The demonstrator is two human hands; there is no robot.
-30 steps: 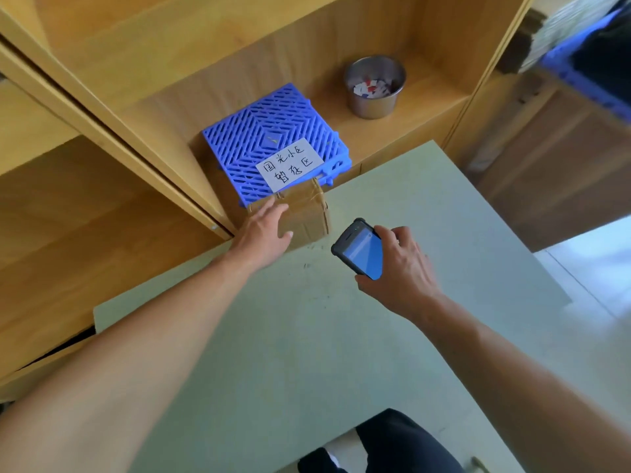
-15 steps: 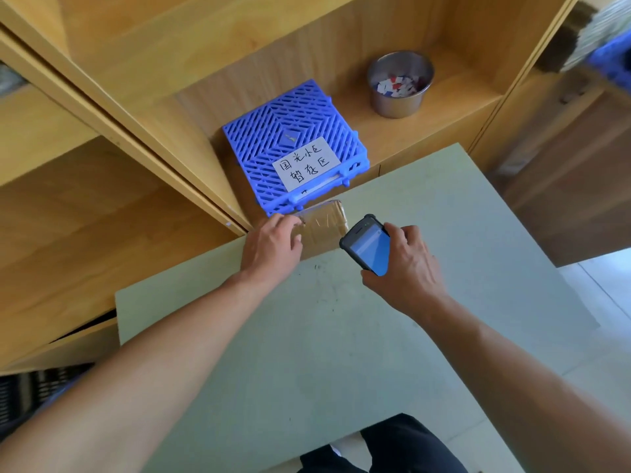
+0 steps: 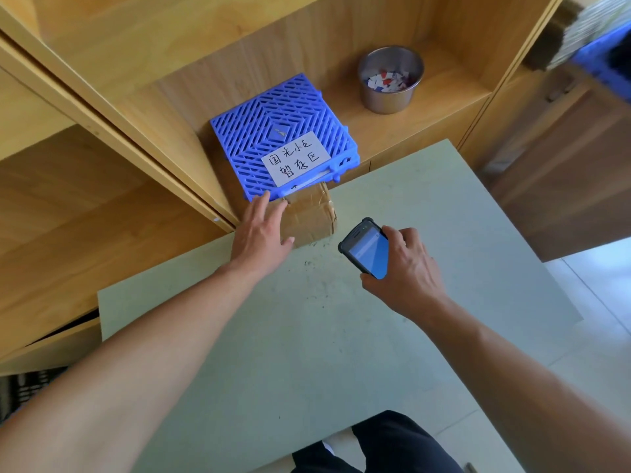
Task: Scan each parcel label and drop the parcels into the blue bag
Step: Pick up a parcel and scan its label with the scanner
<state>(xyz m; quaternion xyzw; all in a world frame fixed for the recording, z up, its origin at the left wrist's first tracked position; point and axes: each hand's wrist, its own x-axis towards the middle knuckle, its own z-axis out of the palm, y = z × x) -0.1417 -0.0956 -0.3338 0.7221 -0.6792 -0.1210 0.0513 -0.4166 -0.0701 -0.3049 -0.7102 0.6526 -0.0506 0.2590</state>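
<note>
Left hand (image 3: 261, 233) lies with straight fingers on the brown taped cardboard parcel (image 3: 309, 218) at the far edge of the pale green counter (image 3: 307, 336), partly under a blue plastic grid panel (image 3: 273, 131); right hand (image 3: 406, 268) grips a black handheld scanner (image 3: 367, 249)

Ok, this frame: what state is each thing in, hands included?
parcel: taped shut, at the table's far edge, partly under the blue grid panel.
blue grid panel: lying over the parcel, handwritten paper label on top.
scanner: screen lit, held above the table.
left hand: fingers straight, resting on the parcel.
right hand: gripping the scanner.
steel cup: upright on the shelf, holding coloured scraps.
</note>
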